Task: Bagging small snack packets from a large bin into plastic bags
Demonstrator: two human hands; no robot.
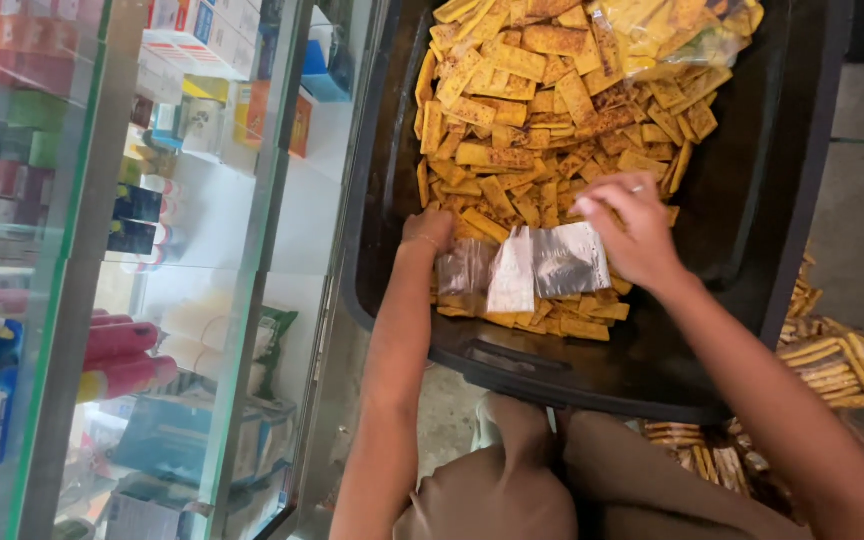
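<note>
Clear plastic bag (532, 270) is pinched by the left hand (429, 232); the right hand (632, 232) apparently grips chips (522, 110).

A black tub (752, 200) holds yellow spiced chips (532, 110) and a clear bag (542, 265).

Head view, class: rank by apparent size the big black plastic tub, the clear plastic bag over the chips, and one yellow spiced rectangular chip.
1. Big black plastic tub, by far the largest.
2. Clear plastic bag under both hands.
3. One yellow spiced rectangular chip, the smallest.
</note>
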